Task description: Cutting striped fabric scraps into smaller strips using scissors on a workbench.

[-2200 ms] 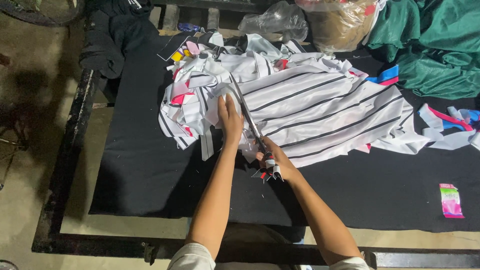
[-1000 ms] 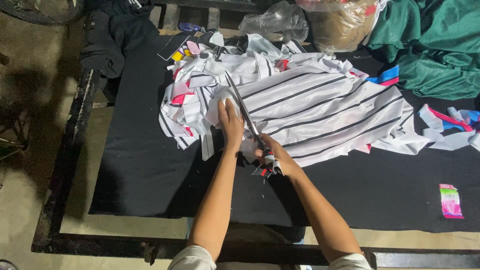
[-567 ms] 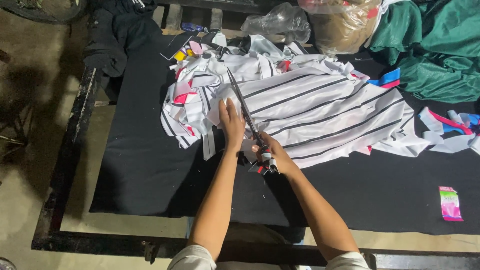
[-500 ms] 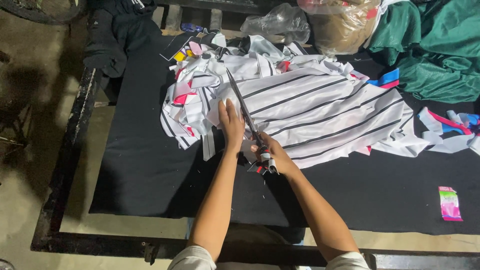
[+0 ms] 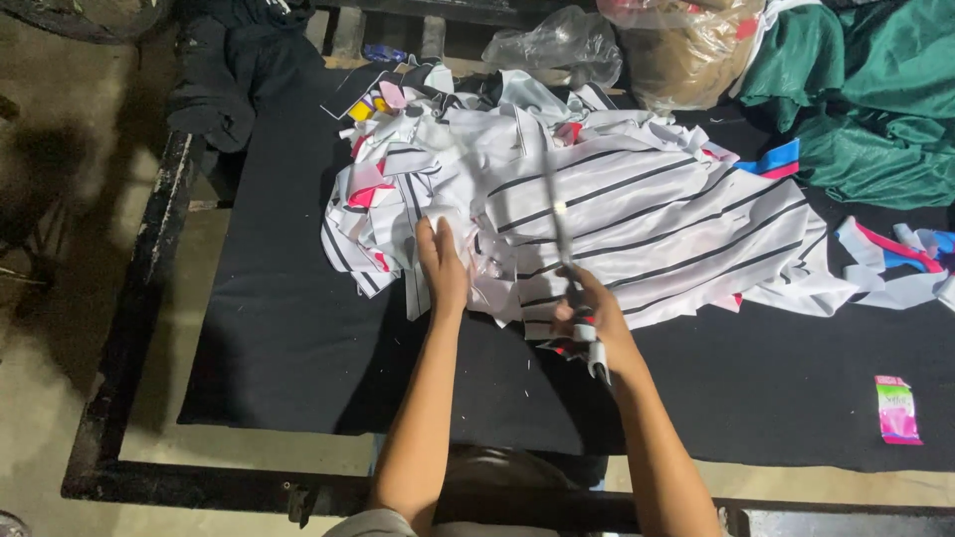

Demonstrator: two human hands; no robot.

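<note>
The right hand (image 5: 594, 323) is clenched round the handles of long scissors (image 5: 562, 234), blades lying up across the white striped fabric (image 5: 637, 219). The left hand (image 5: 444, 267) presses flat and open on that cloth, heaped on the black-covered bench (image 5: 288, 328). Green cloth (image 5: 875, 99) lies far right.

1 head-worn view looks steeply down, close over the black table (image 5: 298, 348).
</note>
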